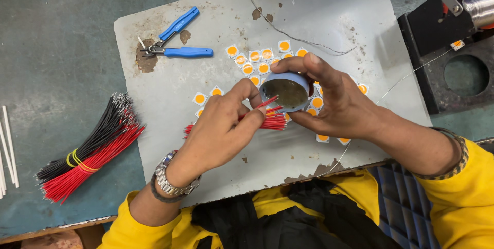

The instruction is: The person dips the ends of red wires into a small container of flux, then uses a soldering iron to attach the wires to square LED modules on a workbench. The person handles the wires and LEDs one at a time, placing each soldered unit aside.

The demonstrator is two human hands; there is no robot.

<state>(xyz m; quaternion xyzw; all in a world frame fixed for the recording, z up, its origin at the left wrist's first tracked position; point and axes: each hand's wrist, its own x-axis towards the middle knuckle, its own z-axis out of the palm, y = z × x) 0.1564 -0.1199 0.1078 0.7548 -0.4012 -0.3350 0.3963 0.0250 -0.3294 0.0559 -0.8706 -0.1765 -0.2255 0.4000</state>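
Right now, from my remote seat, I see the left hand (218,130) pinching a small bunch of thin red wires (267,118) between thumb and forefinger, fingers closed tight on them, with the stripped tips poking at the mouth of a small round blue tin (286,90). The right hand (339,102) wraps that tin, fingers curled firmly around its wall and tilting its opening toward the wires, which I judge keeps the brownish paste inside within reach of the tips. Both hover just above a worn grey board (206,100) lying on the green bench (56,38), over a scatter of small square white chips with orange round centres (254,56); several chips are hidden beneath the hands, so I cannot count them. Blue-handled cutters (177,43) lie well apart on the board's upper left. A banded bundle of black and red wires (90,148) rests on the bench beside the board. At the right edge 1 black fixture (447,58) is cut off, and I cannot tell what it is.
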